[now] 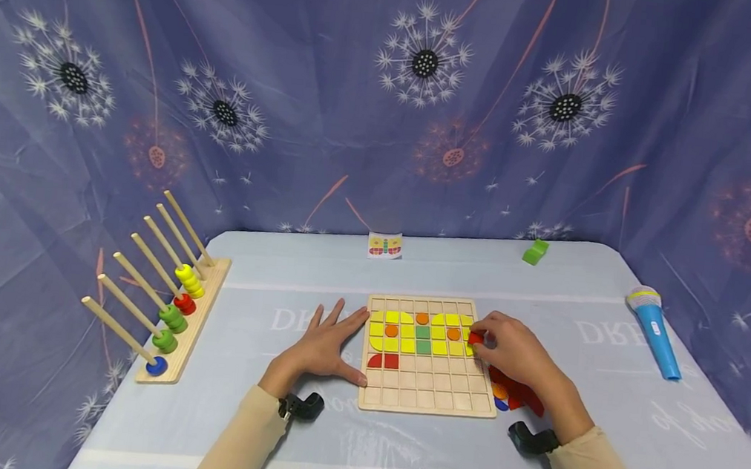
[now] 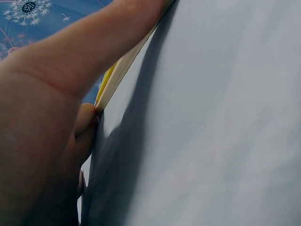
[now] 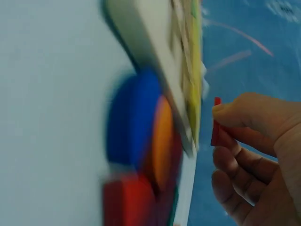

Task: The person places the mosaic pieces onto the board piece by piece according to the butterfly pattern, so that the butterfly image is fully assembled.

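Note:
A wooden grid board lies on the table, its upper rows filled with yellow tiles, green tiles and orange discs. Two red tiles sit at the left of a lower row. My left hand rests with spread fingers against the board's left edge, thumb near the lower corner. Between thumb and fingers my right hand pinches a red tile, held over the board's right edge. Loose pieces, a red piece, a blue piece and an orange disc among them, lie beside the board.
On the left stands a wooden peg rack with coloured rings. A small picture card is at the back edge, a green block farther right. The toy microphone lies at the right edge. A patterned curtain hangs behind.

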`<state>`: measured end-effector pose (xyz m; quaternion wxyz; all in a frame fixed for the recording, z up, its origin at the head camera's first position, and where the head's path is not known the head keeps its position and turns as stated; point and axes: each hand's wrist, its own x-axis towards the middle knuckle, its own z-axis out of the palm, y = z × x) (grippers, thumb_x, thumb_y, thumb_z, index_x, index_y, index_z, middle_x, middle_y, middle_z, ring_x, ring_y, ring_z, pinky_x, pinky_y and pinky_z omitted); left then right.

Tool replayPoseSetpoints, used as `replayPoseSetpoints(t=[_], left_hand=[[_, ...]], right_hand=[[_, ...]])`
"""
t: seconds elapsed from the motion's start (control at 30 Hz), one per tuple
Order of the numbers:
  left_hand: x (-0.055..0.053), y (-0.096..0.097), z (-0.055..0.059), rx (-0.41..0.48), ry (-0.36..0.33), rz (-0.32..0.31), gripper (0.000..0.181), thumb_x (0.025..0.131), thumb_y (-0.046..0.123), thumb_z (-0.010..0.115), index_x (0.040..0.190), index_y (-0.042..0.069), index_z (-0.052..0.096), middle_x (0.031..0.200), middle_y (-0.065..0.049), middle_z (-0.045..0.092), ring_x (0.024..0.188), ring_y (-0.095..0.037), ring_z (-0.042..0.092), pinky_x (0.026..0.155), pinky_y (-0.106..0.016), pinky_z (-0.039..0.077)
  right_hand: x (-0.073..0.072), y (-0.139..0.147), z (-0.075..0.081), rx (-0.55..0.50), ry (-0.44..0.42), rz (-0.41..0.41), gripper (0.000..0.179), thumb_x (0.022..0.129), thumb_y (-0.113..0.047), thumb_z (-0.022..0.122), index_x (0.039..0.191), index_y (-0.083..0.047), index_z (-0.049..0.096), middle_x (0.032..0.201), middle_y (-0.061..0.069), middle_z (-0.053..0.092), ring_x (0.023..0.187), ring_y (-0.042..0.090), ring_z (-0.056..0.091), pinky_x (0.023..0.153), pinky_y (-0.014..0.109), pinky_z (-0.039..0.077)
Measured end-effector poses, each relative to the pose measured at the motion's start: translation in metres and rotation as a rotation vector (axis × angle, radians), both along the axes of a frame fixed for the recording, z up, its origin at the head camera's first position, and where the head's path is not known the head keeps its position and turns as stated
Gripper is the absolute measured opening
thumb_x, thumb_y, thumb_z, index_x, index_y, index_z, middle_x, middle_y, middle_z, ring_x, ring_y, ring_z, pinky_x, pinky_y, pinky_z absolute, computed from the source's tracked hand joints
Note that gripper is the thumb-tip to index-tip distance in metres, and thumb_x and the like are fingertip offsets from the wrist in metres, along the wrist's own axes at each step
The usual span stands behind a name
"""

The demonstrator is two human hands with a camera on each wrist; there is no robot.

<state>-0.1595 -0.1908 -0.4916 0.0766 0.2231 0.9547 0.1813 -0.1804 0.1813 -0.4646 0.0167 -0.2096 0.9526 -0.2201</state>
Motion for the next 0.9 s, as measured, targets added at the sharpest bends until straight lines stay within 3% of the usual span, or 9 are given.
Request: replayPoseSetpoints(t=[0.27,0.5,0.67,0.9], left_hand=[[0.001,-0.003,-0.002,-0.009,-0.006,0.007,0.127,0.053,0.083,0.068,0.155,0.025,0.02,0.158,0.011,0.017,0.145,-0.029,-0.003,0.111,-0.057,-0.009],[0.0,-0.002,-0.001,-0.018,-0.007,-0.003,0.126,0.054,0.083,0.068,0.155,0.025,0.019,0.158,0.01,0.016,0.145,-0.029,-0.003,0.111,-0.058,-0.009],[-0.002,0.0,-0.001,-0.022,0.012,-0.012,0.127,0.054,0.084,0.067,0.155,0.025,0.018,0.159,0.01,0.016,0.145,-0.03,-0.003,0.111,-0.057,-0.009],[-0.003,-0.001,-0.002,-0.029,0.004,-0.004,0.127,0.053,0.086,0.064,0.155,0.027,0.017,0.159,0.011,0.015,0.145,-0.028,-0.004,0.111,-0.058,-0.008]], right_hand=[[0.009,-0.044,0.0,0.039,0.081,0.162,0.025,0.079,-0.025,0.074,0.103,-0.017,0.074,0.094,-0.007,0.06,0.081,0.012,0.05,0.075,0.032,0.049],[0.014,-0.068,-0.001,0.027,0.07,0.257,0.022,0.081,-0.026,0.074,0.103,-0.02,0.075,0.095,-0.011,0.06,0.084,0.008,0.053,0.077,0.03,0.05],[0.017,-0.08,0.002,0.067,0.061,0.276,0.022,0.082,-0.029,0.074,0.103,-0.022,0.075,0.095,-0.014,0.057,0.086,0.006,0.052,0.083,0.029,0.049],[0.019,-0.092,0.005,0.084,0.102,0.33,0.021,0.082,-0.026,0.073,0.101,-0.02,0.075,0.092,-0.011,0.058,0.081,0.006,0.052,0.077,0.029,0.048]])
